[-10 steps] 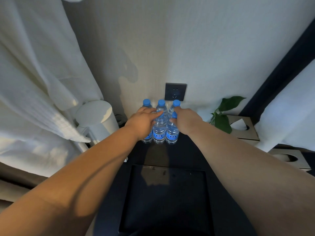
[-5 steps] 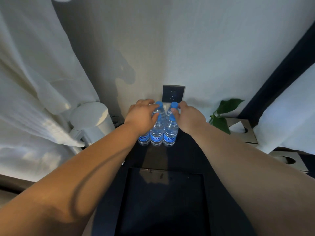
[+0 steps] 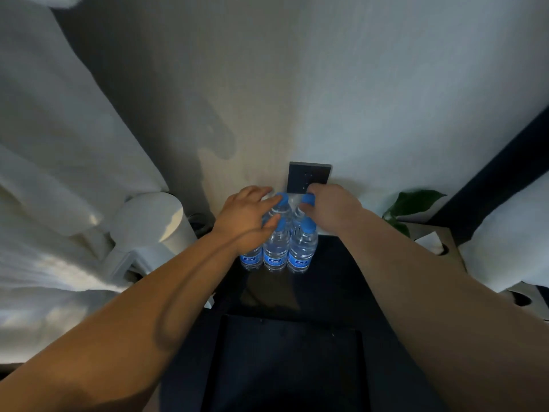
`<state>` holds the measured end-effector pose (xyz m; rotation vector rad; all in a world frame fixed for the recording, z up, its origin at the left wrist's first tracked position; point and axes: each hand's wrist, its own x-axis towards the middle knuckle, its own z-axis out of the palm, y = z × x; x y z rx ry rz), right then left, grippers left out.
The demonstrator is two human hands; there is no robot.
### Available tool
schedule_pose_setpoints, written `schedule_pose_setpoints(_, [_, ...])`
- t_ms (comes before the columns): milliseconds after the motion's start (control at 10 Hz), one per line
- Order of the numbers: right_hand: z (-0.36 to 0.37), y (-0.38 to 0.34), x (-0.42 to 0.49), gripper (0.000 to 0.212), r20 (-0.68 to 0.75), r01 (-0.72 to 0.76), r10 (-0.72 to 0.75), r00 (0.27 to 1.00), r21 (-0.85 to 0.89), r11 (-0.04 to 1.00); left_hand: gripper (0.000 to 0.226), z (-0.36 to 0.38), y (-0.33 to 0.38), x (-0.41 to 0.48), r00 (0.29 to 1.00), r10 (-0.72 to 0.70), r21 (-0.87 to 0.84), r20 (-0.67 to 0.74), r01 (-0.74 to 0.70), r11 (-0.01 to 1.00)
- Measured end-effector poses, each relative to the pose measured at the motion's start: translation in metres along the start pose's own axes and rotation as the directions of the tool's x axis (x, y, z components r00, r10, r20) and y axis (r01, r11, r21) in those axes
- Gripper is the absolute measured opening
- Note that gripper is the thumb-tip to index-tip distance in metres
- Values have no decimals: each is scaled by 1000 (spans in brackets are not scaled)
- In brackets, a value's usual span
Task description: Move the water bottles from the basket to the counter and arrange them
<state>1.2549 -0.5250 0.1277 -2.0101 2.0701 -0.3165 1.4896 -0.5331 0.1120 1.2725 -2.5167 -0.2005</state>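
Note:
Several clear water bottles (image 3: 301, 248) with blue caps and blue labels stand upright in a tight cluster on the dark counter (image 3: 344, 281), close to the wall. My left hand (image 3: 249, 215) lies over the left side of the cluster, thumb and forefinger around the neck of a back bottle (image 3: 282, 208). My right hand (image 3: 329, 206) reaches to the back right bottle, its fingers closed around the blue cap (image 3: 307, 199). A dark rectangular basket (image 3: 291, 321) sits below, near me; its inside is too dark to read.
A black wall socket (image 3: 309, 176) is right behind the bottles. A white kettle (image 3: 148, 224) stands at the left under a hanging white robe (image 3: 59, 144). At the right are a green plant (image 3: 410, 203), a tissue box (image 3: 436, 242) and white cloth (image 3: 511, 233).
Both hands have moved from the front bottles toward the back row by the wall. The bottles now stand closer together, and the left back cap is hidden under my left hand.

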Motion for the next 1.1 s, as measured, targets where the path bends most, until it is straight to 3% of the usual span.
schedule_pose_setpoints(200, [-1, 0, 10, 26, 23, 53, -51, 998, -51, 997, 48, 8, -2, 0, 997, 31, -48, -64, -34, 998])
schedule_pose_setpoints(500, [-2, -3, 5, 16, 40, 58, -55, 998, -66, 996, 49, 3, 2, -2, 1000, 1, -44, -31, -3, 999])
schedule_pose_setpoints(700, [-8, -5, -4, 39, 62, -9, 12, 998, -42, 999, 50, -2, 9, -5, 999, -32, 17, -31, 33, 999])
schedule_pose_setpoints(800, [-11, -6, -19, 52, 14, -30, 31, 999, -37, 999, 52, -8, 11, -13, 994, -76, -33, -74, 73, 997])
schedule_pose_setpoints(900, [-12, -5, -38, 52, -44, -55, 55, 998, -4, 998, 56, -13, 8, -25, 989, -129, -34, -73, 127, 991])
schedule_pose_setpoints(1100, [-6, -2, -84, 65, -27, -166, 165, 986, -52, 985, 63, -24, -2, -61, 979, -200, 45, -29, 201, 979])
